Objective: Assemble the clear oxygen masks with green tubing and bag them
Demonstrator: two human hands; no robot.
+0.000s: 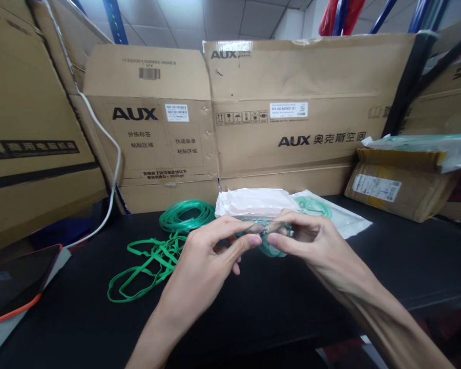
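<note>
A: Where is the plastic piece (273, 252)?

B: In front of the person, at the middle of the view, up at the fingertips. It is clear with a green tint, and most of it is hidden by the fingers.

A: And the hands?

B: Both are closed on it. The left hand (207, 256) pinches one side between thumb and forefinger, the right hand (317, 237) pinches the other, and the two thumb tips come near each other.

A: How far along does the work look?

B: Partway, as a judgement. The piece is out in the open and in the fingers, so its handling seems unfinished. Whether anything on it is fastened cannot be told; the grip covers the spot.

A: What about the green strap (164, 260)?

B: It lies in a loose tangle on the black table (284, 307), beyond the left forearm. The coiled tube (169, 218) sits just behind it. Neither hand holds either one, and no join to the piece shows.

A: Anything bagged?

B: A white packet (253, 201) lies behind the hands. Beside it, a flat bag (348, 221) has green tubing showing through; whether it is sealed cannot be made out.
</note>
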